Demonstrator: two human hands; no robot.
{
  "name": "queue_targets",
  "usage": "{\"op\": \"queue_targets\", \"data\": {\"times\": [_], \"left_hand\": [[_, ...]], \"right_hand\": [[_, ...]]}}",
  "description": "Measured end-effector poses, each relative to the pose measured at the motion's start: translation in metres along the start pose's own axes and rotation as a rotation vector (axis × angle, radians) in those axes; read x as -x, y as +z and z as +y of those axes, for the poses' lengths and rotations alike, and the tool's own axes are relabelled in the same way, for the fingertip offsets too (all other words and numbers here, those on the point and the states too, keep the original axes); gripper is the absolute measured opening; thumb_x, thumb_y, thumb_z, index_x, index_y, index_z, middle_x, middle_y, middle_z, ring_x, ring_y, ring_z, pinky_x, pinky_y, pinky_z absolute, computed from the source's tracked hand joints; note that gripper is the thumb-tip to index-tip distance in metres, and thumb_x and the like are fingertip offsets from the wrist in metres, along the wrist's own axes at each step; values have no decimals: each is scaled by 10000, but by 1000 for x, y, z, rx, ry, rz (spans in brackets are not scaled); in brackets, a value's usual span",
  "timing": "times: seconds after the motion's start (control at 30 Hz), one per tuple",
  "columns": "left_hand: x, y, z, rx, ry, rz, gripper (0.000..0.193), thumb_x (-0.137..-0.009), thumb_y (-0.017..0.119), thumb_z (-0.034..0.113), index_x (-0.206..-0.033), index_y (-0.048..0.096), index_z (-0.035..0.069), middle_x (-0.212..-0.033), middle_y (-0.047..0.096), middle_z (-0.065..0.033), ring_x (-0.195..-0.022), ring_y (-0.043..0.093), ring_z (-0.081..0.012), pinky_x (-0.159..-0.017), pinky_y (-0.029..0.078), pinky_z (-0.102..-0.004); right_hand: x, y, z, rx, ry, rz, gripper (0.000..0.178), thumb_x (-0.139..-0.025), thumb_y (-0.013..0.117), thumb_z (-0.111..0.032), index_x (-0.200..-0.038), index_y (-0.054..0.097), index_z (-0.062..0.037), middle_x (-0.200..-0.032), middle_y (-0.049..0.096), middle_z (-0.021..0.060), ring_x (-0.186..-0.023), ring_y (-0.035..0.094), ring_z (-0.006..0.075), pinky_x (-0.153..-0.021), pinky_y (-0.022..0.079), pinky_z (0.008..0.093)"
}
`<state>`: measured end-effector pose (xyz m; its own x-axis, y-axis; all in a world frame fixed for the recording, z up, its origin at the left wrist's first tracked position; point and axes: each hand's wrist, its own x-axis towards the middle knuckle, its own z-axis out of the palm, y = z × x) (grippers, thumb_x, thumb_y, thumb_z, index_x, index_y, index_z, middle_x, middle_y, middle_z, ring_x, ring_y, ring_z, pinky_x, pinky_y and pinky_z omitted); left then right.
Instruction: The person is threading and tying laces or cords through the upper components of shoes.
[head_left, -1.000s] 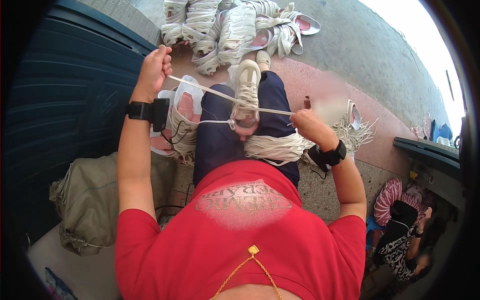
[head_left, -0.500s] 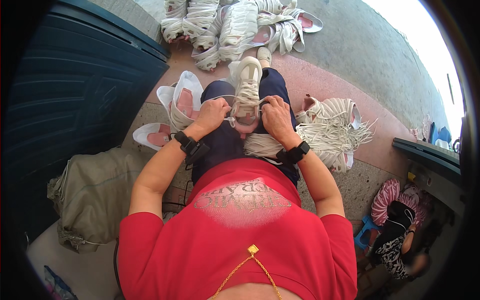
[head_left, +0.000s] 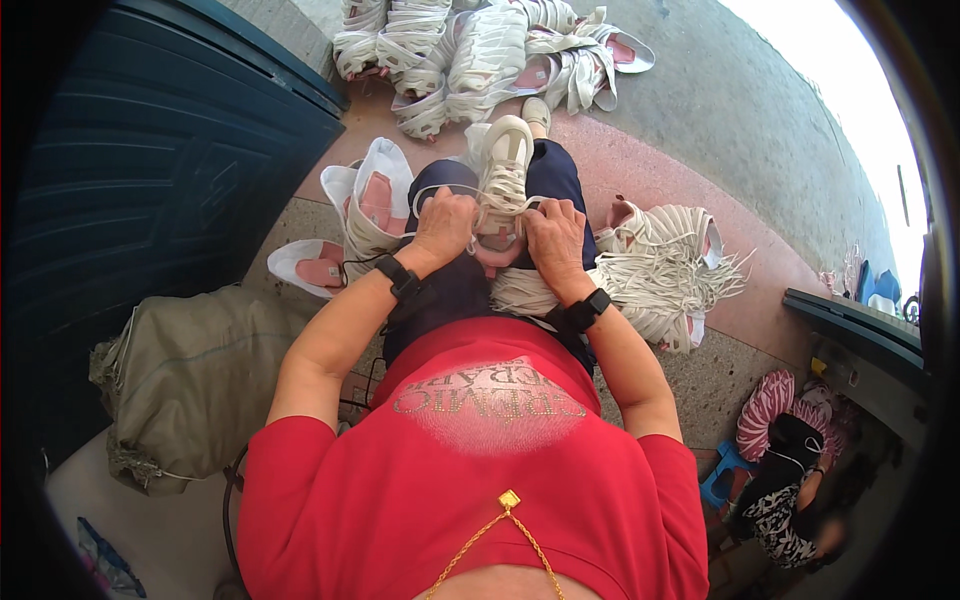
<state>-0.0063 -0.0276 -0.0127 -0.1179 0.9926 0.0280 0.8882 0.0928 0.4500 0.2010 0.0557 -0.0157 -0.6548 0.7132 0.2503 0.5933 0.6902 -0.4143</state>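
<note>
Lacing work sits in two hands over one off-white and pink sneaker (head_left: 504,178), resting toe-out at the middle of the lap (head_left: 455,295). The left hand (head_left: 446,226) and right hand (head_left: 556,238) flank it, each with its fingers narrow, pinching one thin off-white lace (head_left: 526,205). One bundle of loose white laces (head_left: 522,291) lies across the lap, partly covered by the right wrist; whether it joins the lace heap (head_left: 665,283) on the right cannot be told. At least three white shoe uppers with pink insoles (head_left: 380,195) stand left of the knees. A pile of laced uppers (head_left: 487,55), too overlapped to count, covers the pink floor's far left corner. One dark blue panelled door (head_left: 190,160) and one grey-green sack (head_left: 210,375) crowd the left; one co-worker (head_left: 785,515) sits lower right.
</note>
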Motion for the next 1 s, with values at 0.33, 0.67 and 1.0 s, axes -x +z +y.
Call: {"op": "queue_targets", "data": {"times": [0.33,0.67,1.0], "left_hand": [[2,6,11,-106,-43,119,206,-869,692,272,-765,688,95,-729,659,-75,-836,609,-288,-716,438,-425],[13,18,4,-255,-86,135,123,-825,658,211,-905,692,124,-906,685,-29,-937,580,-238,-750,422,-424],[2,-11,-8,-300,269,155,183,-849,602,177,-1005,694,147,-843,686,5,-920,587,-211,-770,412,-389]], "right_hand": [[1,-8,-7,50,-4,16,171,-810,708,-277,-789,719,-108,-879,626,56,-954,556,255,-840,382,428],[-3,1,10,166,31,-118,116,-804,674,-207,-786,720,-102,-856,629,70,-926,564,262,-806,373,428],[-7,9,23,1,31,-69,109,-816,658,-162,-875,745,-133,-865,658,43,-904,593,243,-814,405,404]]}}
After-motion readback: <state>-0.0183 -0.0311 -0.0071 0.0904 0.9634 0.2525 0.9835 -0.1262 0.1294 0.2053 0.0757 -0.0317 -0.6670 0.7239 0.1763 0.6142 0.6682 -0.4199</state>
